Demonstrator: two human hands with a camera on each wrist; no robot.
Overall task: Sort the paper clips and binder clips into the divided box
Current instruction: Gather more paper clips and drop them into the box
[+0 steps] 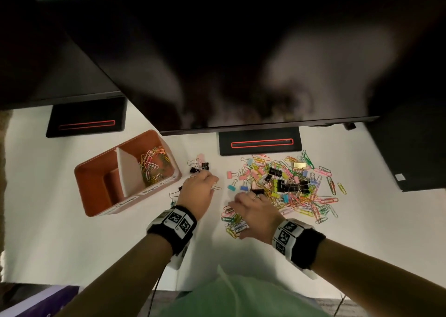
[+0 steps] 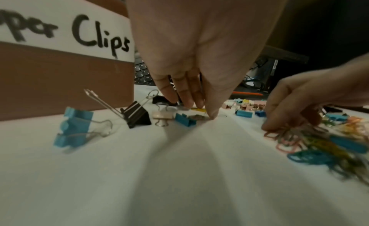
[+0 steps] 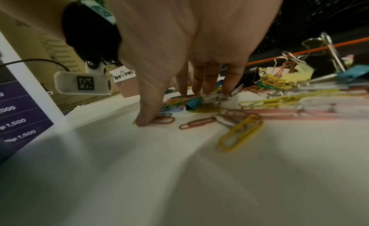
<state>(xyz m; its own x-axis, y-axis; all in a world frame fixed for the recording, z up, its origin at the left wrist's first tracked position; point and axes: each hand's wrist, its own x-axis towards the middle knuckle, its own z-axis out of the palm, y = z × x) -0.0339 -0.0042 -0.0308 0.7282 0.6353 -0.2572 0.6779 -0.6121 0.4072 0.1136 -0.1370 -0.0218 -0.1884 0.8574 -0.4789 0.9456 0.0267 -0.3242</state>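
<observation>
Resting on desk (image 1: 313, 256): right hand (image 1: 255, 216), fingers (image 3: 207, 81) extended onto paper clips (image 1: 235, 222); left hand (image 1: 198, 191), fingers (image 2: 187, 90) extended, tips among binder clips (image 2: 182, 119) beside divided box (image 1: 96, 205)

Hands (image 1: 224, 200) on scattered clips (image 1: 284, 184)

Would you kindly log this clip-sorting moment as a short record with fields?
Box: brown divided box, left of the hands, on the white table
Right compartment: coloured paper clips
Left compartment: no clips visible
Label: "Clips" label on the box front
Mixed pile: paper and binder clips, right of the box
Left hand: fingertips down among binder clips
Right hand: fingers spread on paper clips
</observation>
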